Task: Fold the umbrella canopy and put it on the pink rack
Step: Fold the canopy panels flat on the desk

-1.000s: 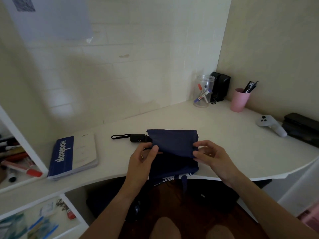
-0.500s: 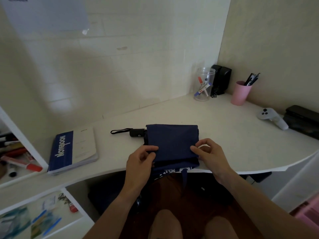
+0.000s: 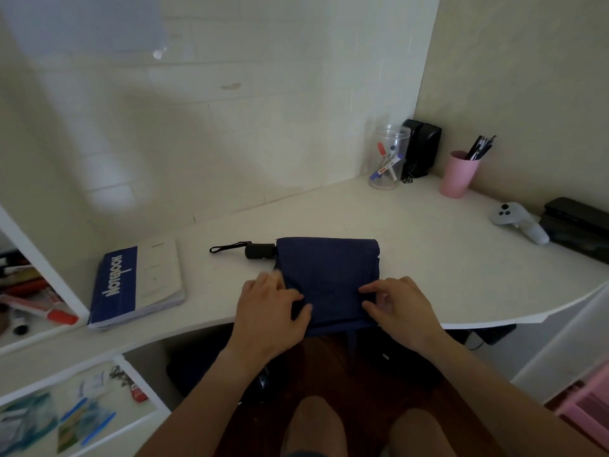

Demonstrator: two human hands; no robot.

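The umbrella (image 3: 326, 275) lies on the surface (image 3: 428, 258) just beyond both hands, long axis crosswise, handle (image 3: 259, 251) leftward; left hand (image 3: 268, 311) and right hand (image 3: 397, 306) each press its near fold, fingers curled, grip unclear; pink rack (image 3: 590, 404) sits far right, nearer the right hand.

Dim, soft light (edges warped), slightly blurred.

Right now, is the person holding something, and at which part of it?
Both hands are on the navy umbrella canopy: left hand at its near-left edge, right hand at its near-right edge. The canopy lies on the desk, not lifted.
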